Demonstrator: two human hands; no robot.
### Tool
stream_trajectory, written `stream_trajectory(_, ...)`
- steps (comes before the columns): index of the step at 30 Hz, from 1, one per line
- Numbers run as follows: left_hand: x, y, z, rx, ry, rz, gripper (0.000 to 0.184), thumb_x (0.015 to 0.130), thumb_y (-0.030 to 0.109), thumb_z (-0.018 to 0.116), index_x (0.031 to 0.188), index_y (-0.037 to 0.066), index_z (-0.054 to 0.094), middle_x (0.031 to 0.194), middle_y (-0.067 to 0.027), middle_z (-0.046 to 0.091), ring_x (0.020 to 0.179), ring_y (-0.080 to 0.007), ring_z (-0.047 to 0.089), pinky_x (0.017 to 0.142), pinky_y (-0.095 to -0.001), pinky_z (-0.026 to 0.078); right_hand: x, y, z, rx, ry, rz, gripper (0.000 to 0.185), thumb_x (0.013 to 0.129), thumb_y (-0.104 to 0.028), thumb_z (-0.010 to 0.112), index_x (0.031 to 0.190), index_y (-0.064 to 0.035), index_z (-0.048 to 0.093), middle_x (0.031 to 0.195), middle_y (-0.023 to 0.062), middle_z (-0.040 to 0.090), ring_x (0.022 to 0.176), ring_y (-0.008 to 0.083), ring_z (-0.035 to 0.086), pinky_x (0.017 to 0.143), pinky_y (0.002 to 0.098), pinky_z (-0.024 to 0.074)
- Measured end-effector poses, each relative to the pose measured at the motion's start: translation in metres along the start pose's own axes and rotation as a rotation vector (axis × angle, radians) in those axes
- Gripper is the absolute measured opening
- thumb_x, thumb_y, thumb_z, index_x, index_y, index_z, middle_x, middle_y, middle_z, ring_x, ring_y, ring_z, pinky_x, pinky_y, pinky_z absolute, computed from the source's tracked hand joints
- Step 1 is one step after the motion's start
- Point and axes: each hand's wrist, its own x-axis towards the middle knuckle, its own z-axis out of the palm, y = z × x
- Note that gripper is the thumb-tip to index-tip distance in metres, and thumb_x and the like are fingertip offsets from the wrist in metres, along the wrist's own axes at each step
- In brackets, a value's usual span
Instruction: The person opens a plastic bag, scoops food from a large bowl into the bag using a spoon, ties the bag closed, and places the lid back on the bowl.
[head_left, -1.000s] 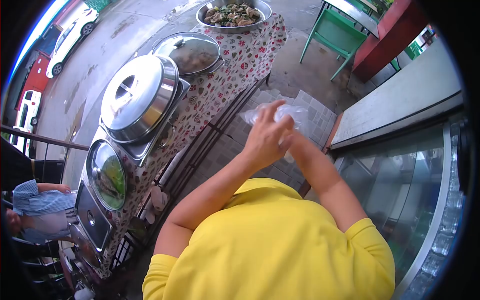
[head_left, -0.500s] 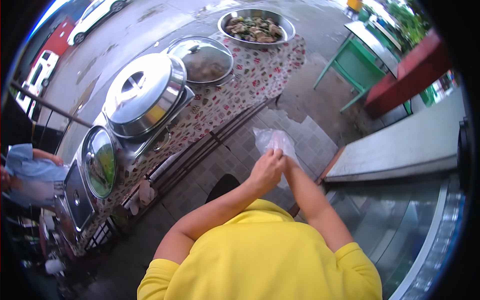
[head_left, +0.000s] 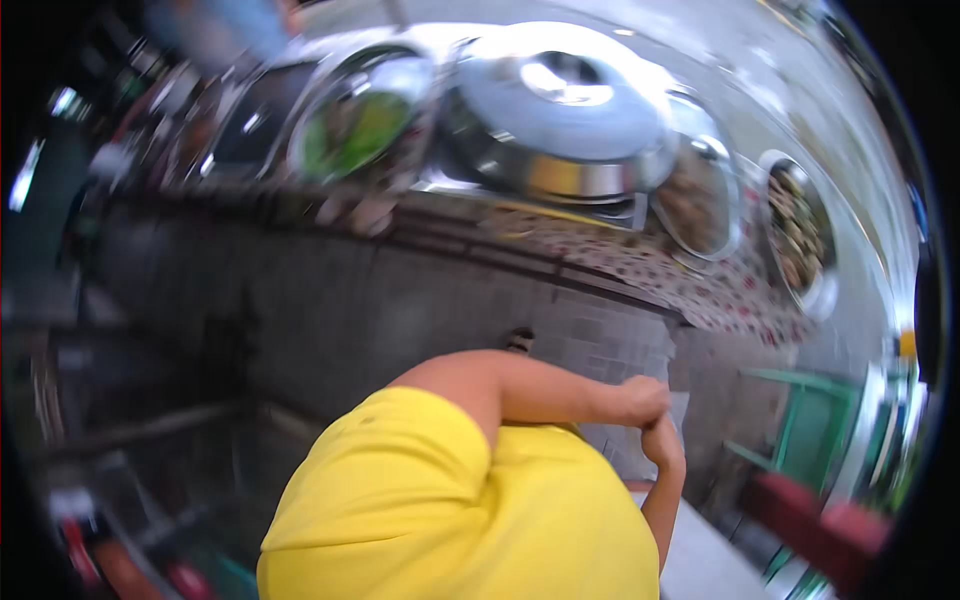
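My left hand (head_left: pixel 643 400) and my right hand (head_left: pixel 661 443) meet in front of me at the right, both closed, the left lying over the right. Between them they grip a thin clear plastic bag, plain in the earlier view; now it is mostly hidden and smeared against the pale floor. My left forearm crosses in front of my yellow shirt. The hands are over the tiled floor, apart from the food table.
Across from me a table with a patterned cloth (head_left: pixel 640 265) carries a large lidded steel pot (head_left: pixel 560 120), a glass-lidded dish of greens (head_left: pixel 355 130), another glass-lidded pan (head_left: pixel 695 195) and an uncovered bowl of food (head_left: pixel 797 230). A green chair (head_left: pixel 812 425) stands at right.
My view has swung left, so the table and its dishes now lie further right and nearly level. My joined hands have shifted to the right and lower in view.
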Motion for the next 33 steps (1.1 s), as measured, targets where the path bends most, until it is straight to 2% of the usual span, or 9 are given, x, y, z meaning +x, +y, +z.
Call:
stream_trajectory(4,0.003,-0.01,-0.01,-0.153,0.233,-0.163,0.016,0.066,0.004,0.065,0.082,0.005,0.067,0.083,-0.0161,0.063,0.08,-0.0308,0.065,0.07,-0.0409,0.052,0.034,-0.005,-0.014,-0.476,-0.188,-0.078,0.036,0.089,-0.015,0.041,0.12,0.0006,0.052,0.11,0.0249,0.061,0.105,0.0387,0.057,0.088,0.0415,0.045)
stream_trajectory(8,-0.051,-0.022,-0.051,-1.363,0.334,-0.351,0.012,0.076,0.001,0.063,0.088,0.004,0.063,0.084,-0.007,0.061,0.081,-0.0183,0.062,0.071,-0.0316,0.05,0.055,-0.01,0.002,0.35,-0.024,-0.108,0.05,0.095,-0.039,0.042,0.132,-0.0051,0.045,0.12,0.0083,0.058,0.112,0.0216,0.053,0.091,0.0339,0.0422)
stream_trajectory(11,-0.112,-0.036,-0.065,-1.833,0.482,-0.2,0.013,0.082,-0.002,0.059,0.094,0.003,0.061,0.088,-0.0049,0.06,0.081,-0.0141,0.059,0.074,-0.0283,0.048,0.203,0.077,0.068,0.869,-0.384,-0.016,0.046,0.095,-0.037,0.046,0.129,-0.0064,0.048,0.121,0.0093,0.058,0.114,0.0219,0.052,0.094,0.0332,0.0409)
stream_trajectory(13,-0.161,-0.04,-0.063,-1.854,0.567,-0.177,0.015,0.081,-0.003,0.058,0.096,0.002,0.062,0.09,-0.005,0.06,0.079,-0.0136,0.059,0.074,-0.0287,0.049,0.119,-0.086,0.045,-0.161,-0.385,-0.336,0.039,0.092,-0.035,0.05,0.12,-0.0101,0.059,0.115,0.0144,0.063,0.105,0.0222,0.059,0.087,0.0359,0.0448)
stream_trajectory(15,-0.211,-0.031,-0.065,-1.739,0.697,-0.153,0.011,0.081,0.0,0.059,0.089,0.003,0.065,0.086,-0.0046,0.058,0.079,-0.0118,0.058,0.073,-0.0277,0.048,0.113,-0.151,0.057,-0.662,-0.48,-0.569,0.029,0.088,-0.03,0.055,0.11,-0.0134,0.065,0.103,0.013,0.067,0.095,0.0256,0.064,0.082,0.038,0.0473)
stream_trajectory(20,-0.31,-0.044,-0.048,-0.228,1.027,-0.871,0.01,0.074,-0.001,0.058,0.072,0.001,0.067,0.087,-0.0142,0.056,0.08,-0.0278,0.062,0.073,-0.0361,0.05,0.114,-0.264,0.146,-0.574,-0.61,-0.683,0.025,0.087,-0.022,0.053,0.106,-0.013,0.066,0.104,0.0133,0.067,0.099,0.0304,0.062,0.083,0.0404,0.0465)
stream_trajectory(26,-0.443,-0.098,-0.076,-0.031,1.343,-1.27,0.017,0.072,-0.004,0.055,0.085,0.0,0.066,0.091,-0.0168,0.055,0.081,-0.0359,0.061,0.072,-0.044,0.05,0.15,-0.365,0.325,-1.063,-0.535,-1.076,0.027,0.088,-0.016,0.049,0.108,-0.0106,0.066,0.114,0.0152,0.063,0.108,0.0276,0.06,0.091,0.0378,0.0447)
stream_trajectory(30,-0.552,-0.131,-0.081,0.235,1.219,-1.358,0.029,0.075,-0.003,0.054,0.104,0.0,0.055,0.105,-0.0144,0.051,0.083,-0.0338,0.062,0.072,-0.0438,0.053,0.169,-0.444,0.446,-1.458,-0.51,-1.442,0.025,0.085,-0.011,0.05,0.103,-0.0051,0.067,0.111,0.0185,0.063,0.107,0.0286,0.06,0.091,0.0379,0.0449)
stream_trajectory(33,-0.605,-0.155,-0.083,0.176,1.316,-1.417,0.046,0.073,-0.011,0.052,0.117,0.0,0.05,0.107,-0.015,0.05,0.089,-0.0352,0.06,0.074,-0.0445,0.051,0.18,-0.549,0.507,-1.511,-0.906,-1.392,0.023,0.077,-0.006,0.056,0.096,-0.0052,0.07,0.104,0.018,0.066,0.104,0.0286,0.062,0.089,0.0371,0.0458)
